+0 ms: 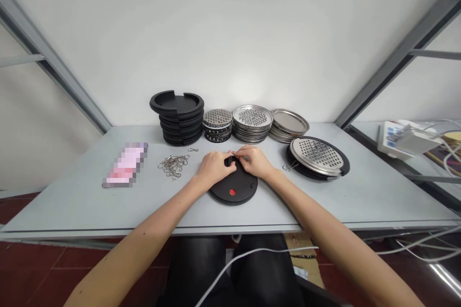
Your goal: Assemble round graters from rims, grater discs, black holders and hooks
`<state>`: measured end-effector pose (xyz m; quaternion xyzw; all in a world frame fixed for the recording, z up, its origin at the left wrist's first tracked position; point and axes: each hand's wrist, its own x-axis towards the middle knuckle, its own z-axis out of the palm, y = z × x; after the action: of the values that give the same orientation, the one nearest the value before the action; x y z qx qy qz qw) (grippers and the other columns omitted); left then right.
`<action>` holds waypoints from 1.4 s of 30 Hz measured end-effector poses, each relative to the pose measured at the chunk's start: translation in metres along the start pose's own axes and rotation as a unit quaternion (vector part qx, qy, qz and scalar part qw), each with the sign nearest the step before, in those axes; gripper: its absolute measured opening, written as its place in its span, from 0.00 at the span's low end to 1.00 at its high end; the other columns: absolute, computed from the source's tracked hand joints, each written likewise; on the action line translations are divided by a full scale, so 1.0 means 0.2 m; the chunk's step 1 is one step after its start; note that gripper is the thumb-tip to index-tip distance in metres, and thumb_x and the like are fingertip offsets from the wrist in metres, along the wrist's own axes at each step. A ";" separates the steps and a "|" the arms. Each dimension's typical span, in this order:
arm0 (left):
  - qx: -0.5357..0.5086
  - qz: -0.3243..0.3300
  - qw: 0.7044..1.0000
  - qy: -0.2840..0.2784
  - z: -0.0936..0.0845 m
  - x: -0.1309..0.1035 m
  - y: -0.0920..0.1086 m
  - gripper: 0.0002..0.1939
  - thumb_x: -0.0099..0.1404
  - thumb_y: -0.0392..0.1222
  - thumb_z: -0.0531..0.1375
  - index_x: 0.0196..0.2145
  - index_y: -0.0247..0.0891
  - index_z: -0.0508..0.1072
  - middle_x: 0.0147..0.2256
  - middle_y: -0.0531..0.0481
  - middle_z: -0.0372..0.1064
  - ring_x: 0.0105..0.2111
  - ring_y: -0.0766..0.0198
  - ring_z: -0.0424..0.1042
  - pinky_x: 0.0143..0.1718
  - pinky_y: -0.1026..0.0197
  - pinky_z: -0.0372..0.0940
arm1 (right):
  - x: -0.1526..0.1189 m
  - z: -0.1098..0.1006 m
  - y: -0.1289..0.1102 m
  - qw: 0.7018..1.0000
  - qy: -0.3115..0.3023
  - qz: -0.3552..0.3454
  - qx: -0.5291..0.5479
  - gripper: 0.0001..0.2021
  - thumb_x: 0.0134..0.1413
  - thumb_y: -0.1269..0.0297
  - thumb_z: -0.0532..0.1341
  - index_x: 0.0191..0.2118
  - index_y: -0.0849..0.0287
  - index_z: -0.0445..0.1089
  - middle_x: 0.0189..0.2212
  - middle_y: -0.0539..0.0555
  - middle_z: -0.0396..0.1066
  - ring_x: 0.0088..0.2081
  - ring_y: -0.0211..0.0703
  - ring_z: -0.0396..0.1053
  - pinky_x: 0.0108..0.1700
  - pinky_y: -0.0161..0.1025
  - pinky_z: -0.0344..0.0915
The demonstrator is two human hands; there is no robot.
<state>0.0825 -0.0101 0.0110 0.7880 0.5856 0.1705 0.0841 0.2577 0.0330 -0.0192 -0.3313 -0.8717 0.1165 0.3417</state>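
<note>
A round black disc [234, 191] with a red spot lies flat near the table's front middle. Both hands are at its far edge, where a notch shows. My left hand [216, 168] has its fingers closed at the notch, thumb on the disc. My right hand [254, 160] pinches beside it, fingertips nearly touching the left ones; a small bit of metal shows between them, too small to make out. Left of the hands lies a pile of metal clips [173, 166], with a single clip [193, 149] just behind it.
Along the back stand stacked black rings [182, 127], small perforated discs [217, 124], metal grater plates [252, 124] and plain metal plates [289, 122]. An assembled grater [319, 156] is at right, a blurred phone [126, 165] at left. A power strip [394, 141] sits far right.
</note>
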 end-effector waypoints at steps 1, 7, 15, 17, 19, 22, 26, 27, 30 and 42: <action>-0.012 -0.003 1.000 0.001 0.00 0.00 -0.01 0.21 0.62 0.46 0.58 0.52 0.42 0.74 0.42 0.44 0.77 0.42 0.52 0.76 0.45 0.55 0.67 | 0.00 0.00 0.00 1.000 0.001 0.009 0.015 0.17 0.52 0.79 0.55 0.41 0.59 0.78 0.30 0.56 0.76 0.33 0.43 0.71 0.39 0.38 0.66; -0.097 0.025 0.994 0.042 0.03 0.00 -0.05 0.20 0.61 0.44 0.60 0.51 0.41 0.74 0.48 0.47 0.75 0.47 0.55 0.74 0.50 0.58 0.66 | 0.01 -0.01 0.02 0.998 -0.019 0.041 0.037 0.15 0.54 0.76 0.56 0.43 0.59 0.76 0.36 0.55 0.77 0.37 0.43 0.72 0.40 0.37 0.66; -0.103 0.045 0.990 0.084 0.06 0.02 -0.08 0.18 0.60 0.44 0.62 0.46 0.35 0.76 0.49 0.43 0.73 0.52 0.54 0.68 0.57 0.54 0.61 | 0.01 -0.03 0.00 0.998 -0.027 0.052 0.012 0.13 0.56 0.73 0.57 0.45 0.61 0.74 0.38 0.57 0.76 0.38 0.43 0.72 0.40 0.38 0.67; -0.104 0.052 0.990 0.082 0.05 0.02 -0.09 0.18 0.60 0.45 0.62 0.47 0.35 0.76 0.50 0.43 0.71 0.53 0.54 0.67 0.58 0.54 0.60 | 0.01 -0.03 0.01 0.998 -0.024 0.053 0.008 0.12 0.56 0.72 0.57 0.44 0.61 0.75 0.39 0.58 0.75 0.38 0.43 0.72 0.40 0.38 0.67; -0.108 0.073 0.989 0.073 0.04 0.01 -0.10 0.20 0.61 0.47 0.61 0.49 0.36 0.75 0.53 0.42 0.69 0.55 0.54 0.65 0.59 0.53 0.59 | 0.01 -0.04 0.01 0.998 -0.017 0.055 0.008 0.12 0.57 0.72 0.57 0.44 0.61 0.75 0.39 0.58 0.75 0.39 0.44 0.72 0.40 0.38 0.67; -0.112 0.119 0.986 0.034 0.00 -0.01 -0.12 0.27 0.62 0.52 0.61 0.55 0.37 0.70 0.59 0.41 0.61 0.60 0.53 0.59 0.62 0.52 0.55 | 0.00 -0.04 0.02 0.999 0.007 0.051 0.013 0.12 0.57 0.71 0.57 0.45 0.61 0.75 0.41 0.59 0.74 0.41 0.45 0.72 0.42 0.40 0.68; -0.091 0.140 0.985 -0.034 -0.04 -0.04 -0.15 0.31 0.64 0.57 0.57 0.60 0.38 0.63 0.65 0.41 0.50 0.66 0.52 0.48 0.64 0.50 0.49 | 0.00 -0.07 0.01 0.997 0.044 0.050 0.025 0.12 0.58 0.70 0.56 0.43 0.60 0.76 0.43 0.58 0.74 0.43 0.46 0.72 0.45 0.41 0.68; -0.084 0.137 0.986 -0.051 -0.05 -0.04 -0.15 0.33 0.65 0.58 0.56 0.61 0.37 0.62 0.66 0.40 0.48 0.66 0.52 0.46 0.64 0.50 0.48 | 0.00 -0.08 0.01 0.997 0.043 0.050 0.028 0.12 0.59 0.69 0.56 0.43 0.60 0.75 0.43 0.58 0.75 0.44 0.46 0.72 0.45 0.42 0.69; -0.077 0.120 0.986 -0.085 -0.08 -0.05 -0.16 0.37 0.66 0.61 0.53 0.64 0.34 0.56 0.66 0.38 0.47 0.67 0.52 0.44 0.65 0.49 0.46 | -0.01 -0.09 0.00 0.999 -0.002 0.028 0.026 0.15 0.58 0.65 0.58 0.50 0.60 0.72 0.47 0.60 0.74 0.48 0.50 0.71 0.51 0.47 0.67; -0.096 0.150 0.970 -0.166 -0.15 -0.15 -0.23 0.60 0.45 0.67 0.67 0.68 0.41 0.46 0.68 0.41 0.39 0.67 0.45 0.42 0.65 0.47 0.46 | 0.00 -0.06 0.01 0.998 -0.024 0.049 0.009 0.12 0.57 0.70 0.57 0.46 0.63 0.73 0.38 0.59 0.73 0.41 0.46 0.70 0.46 0.42 0.66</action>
<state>0.0233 -0.0280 0.0180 0.8722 0.4197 0.1039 0.2289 0.2672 0.0330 -0.0110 -0.3678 -0.8614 0.1489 0.3171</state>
